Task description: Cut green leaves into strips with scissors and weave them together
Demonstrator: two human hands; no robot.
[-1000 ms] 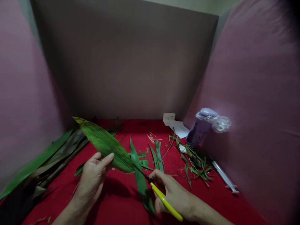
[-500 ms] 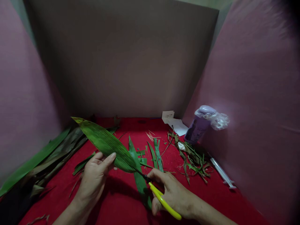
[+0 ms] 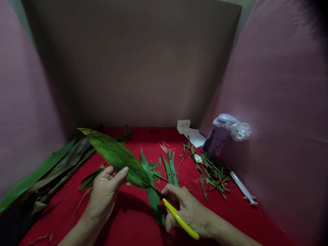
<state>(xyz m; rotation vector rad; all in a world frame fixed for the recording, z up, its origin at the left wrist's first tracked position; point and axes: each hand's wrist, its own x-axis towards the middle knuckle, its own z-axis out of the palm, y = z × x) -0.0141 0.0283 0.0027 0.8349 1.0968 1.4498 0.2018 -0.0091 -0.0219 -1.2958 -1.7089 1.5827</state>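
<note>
Item: broad green leaf [image 3: 116, 158], held off the red cloth [image 3: 128, 218], its yellowed tip pointing up and away to the left of the holder, its near end meeting the scissors.

Left hand [image 3: 105, 193]: closed on the leaf's lower edge, thumb laid on the upper face, fingers underneath and hidden by the blade. Forearm cut off at the bottom edge.

Right hand [image 3: 188, 212]: wrapped round the yellow-handled scissors [image 3: 176, 217]. The dark blades run toward the leaf's near end, but they are thin, dim and partly under the thumb; whether they are spread or together cannot be told. The finger loops are covered by the palm.

Beneath the leaf: a long narrow leaf strip [image 3: 151, 191] flat on the cloth, its near end hidden behind the right hand.

Right of the leaf: short cut strips [image 3: 170, 167], a few pale toothpicks [image 3: 165, 147] beyond them, then a heap of trimmings [image 3: 210, 171], tangled and hard to separate.

Far right of the leaf: a purple bottle [image 3: 217, 138], its top wrapped in clear film, label unreadable; white paper [image 3: 191, 133] behind it; a syringe [image 3: 242, 188] lying against the pink side panel [image 3: 276, 119].

Left of the leaf: a stack of long leaves [image 3: 43, 174], dark, running out of view at the lower left corner.
</note>
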